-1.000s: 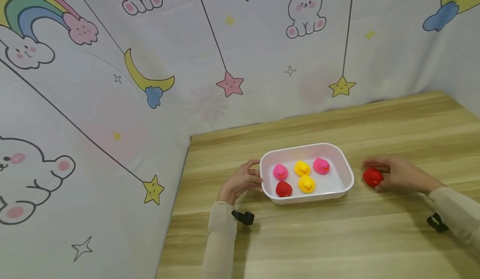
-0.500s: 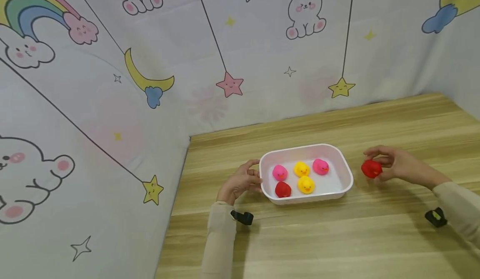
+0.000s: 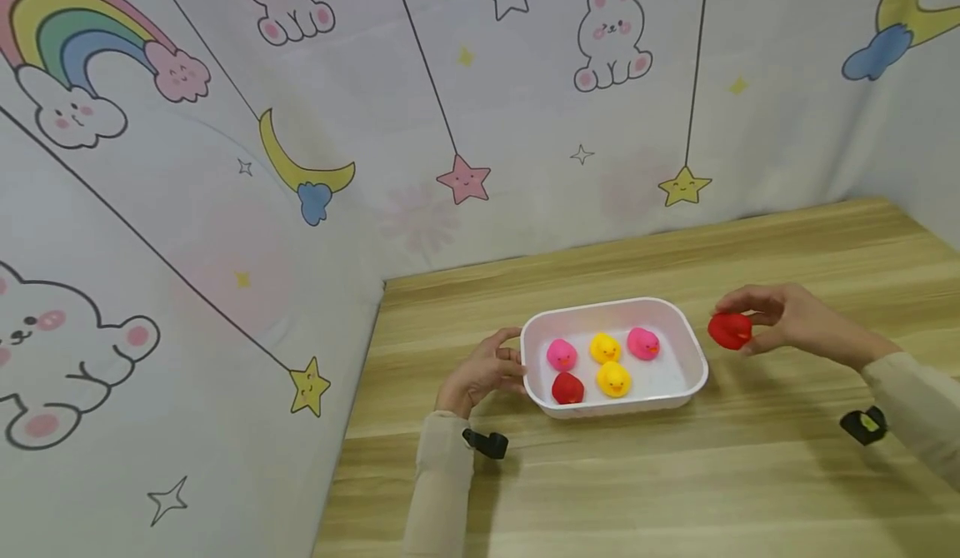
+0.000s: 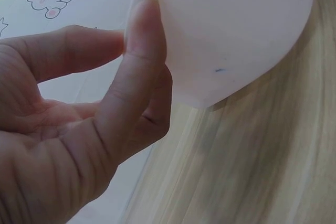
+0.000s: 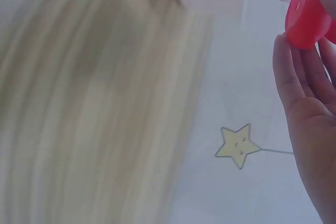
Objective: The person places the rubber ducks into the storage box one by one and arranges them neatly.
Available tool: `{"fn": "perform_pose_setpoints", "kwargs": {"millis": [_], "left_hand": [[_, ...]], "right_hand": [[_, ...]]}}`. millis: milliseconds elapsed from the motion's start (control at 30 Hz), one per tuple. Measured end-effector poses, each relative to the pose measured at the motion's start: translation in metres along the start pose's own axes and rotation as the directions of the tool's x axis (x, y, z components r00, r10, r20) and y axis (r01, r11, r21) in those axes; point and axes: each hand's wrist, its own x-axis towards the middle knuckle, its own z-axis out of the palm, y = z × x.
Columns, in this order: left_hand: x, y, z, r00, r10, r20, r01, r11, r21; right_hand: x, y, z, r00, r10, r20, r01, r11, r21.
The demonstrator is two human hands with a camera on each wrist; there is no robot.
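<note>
A white plastic tray [image 3: 538,391] holds several small rubber ducks: two pink, two yellow, one red. My left hand [image 3: 486,372] is at the tray's left end, and in the left wrist view the thumb [image 4: 136,51] and index finger pinch the edge of its wall. To the right of the tray, my right hand [image 3: 802,325] holds another red rubber duck [image 3: 729,331] between thumb and fingertips, raised above the table. In the right wrist view the duck's flat underside shows, and its far part is cut off by the frame.
The wood-grain table [image 3: 637,483] extends around the tray. A white cloth [image 3: 525,108] printed with rabbits, stars and moons hangs behind and along the left side. Black wrist cameras sit on both sleeves.
My right hand has lifted the red duck off the table and carried it slightly left and away from me, nearer the tray. The left hand stays at the tray.
</note>
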Motion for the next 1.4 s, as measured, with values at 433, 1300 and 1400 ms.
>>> {"fn": "perform_pose_setpoints", "kwargs": {"millis": [433, 1300, 1400], "left_hand": [[0.001, -0.008, -0.005, 1.0, -0.008, 0.005, 0.008, 1.0, -0.025], [-0.001, -0.006, -0.003, 1.0, 0.02, 0.007, -0.02, 1.0, -0.003], [0.0, -0.003, -0.002, 1.0, 0.017, 0.002, -0.017, 1.0, 0.005]], "right_hand": [[0.043, -0.04, 0.021, 0.995, -0.021, 0.093, 0.022, 1.0, -0.008], [0.077, -0.039, 0.08, 0.919, 0.025, 0.394, 0.178, 0.865, -0.47], [0.076, -0.038, 0.082, 0.914, 0.002, 0.406, 0.21, 0.853, -0.478]]}}
